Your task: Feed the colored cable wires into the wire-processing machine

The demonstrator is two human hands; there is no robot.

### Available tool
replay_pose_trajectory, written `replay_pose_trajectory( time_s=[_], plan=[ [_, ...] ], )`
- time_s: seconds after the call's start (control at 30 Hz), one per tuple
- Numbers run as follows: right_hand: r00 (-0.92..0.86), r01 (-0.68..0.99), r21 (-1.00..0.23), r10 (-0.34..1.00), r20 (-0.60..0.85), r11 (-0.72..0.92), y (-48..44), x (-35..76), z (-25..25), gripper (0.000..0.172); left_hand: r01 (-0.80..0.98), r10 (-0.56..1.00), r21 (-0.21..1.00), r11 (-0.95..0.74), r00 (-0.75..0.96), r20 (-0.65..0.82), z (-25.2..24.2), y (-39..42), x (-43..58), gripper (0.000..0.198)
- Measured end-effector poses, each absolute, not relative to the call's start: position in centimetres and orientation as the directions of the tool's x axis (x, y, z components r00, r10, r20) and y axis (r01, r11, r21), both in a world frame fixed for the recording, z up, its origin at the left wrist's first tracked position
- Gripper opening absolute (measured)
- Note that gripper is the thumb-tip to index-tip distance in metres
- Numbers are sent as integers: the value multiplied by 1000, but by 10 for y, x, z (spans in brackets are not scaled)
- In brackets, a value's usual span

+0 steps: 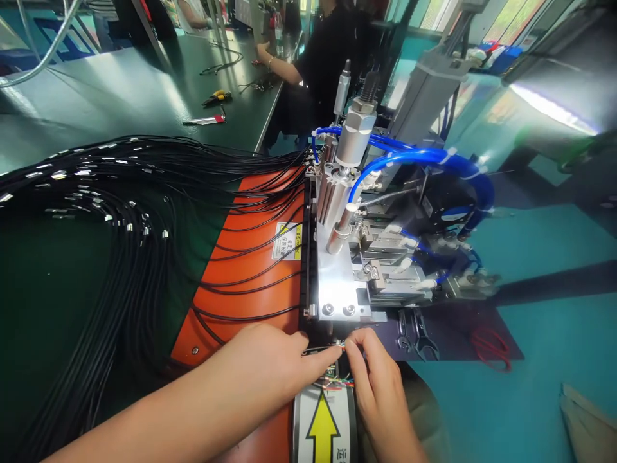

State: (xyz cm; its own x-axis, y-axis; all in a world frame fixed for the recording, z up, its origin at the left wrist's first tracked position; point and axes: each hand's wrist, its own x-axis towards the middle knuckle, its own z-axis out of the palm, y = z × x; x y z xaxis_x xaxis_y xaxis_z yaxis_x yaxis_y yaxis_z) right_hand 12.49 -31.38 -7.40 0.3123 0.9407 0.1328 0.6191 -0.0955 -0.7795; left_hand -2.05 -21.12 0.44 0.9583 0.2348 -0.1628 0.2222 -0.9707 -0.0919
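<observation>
A thin black cable (322, 350) is gripped at bottom centre of the frame, just below a pneumatic machine (340, 273). It is clamped by the left hand (260, 368), and its end is pinched by the right hand (378, 379), with the fingertips brought together. Coloured wires (336, 384) are seen just below. Further black cables (116, 193) are fanned across an orange mat (250, 257) at left. Two wrenches (412, 334) are laid to the right. Pliers (216, 97) are placed on a green bench (144, 109) at upper left, near a seated co-worker (328, 64).
</observation>
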Motion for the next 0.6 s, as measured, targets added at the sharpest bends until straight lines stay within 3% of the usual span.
replay_pose_trajectory(
  time_s=[0.23,0.47,0.6],
  plan=[
    [334,651,-759,910,248,-32,-311,124,-78,15,275,273,-18,-961,944,-185,4,-212,-17,56],
    [323,687,-724,920,223,-66,-310,124,-73,15,275,265,18,-961,941,-210,7,-208,-16,60],
    [328,721,-691,900,288,-42,-308,123,-70,19,272,257,40,-961,940,-226,8,-205,-15,58]
  ],
)
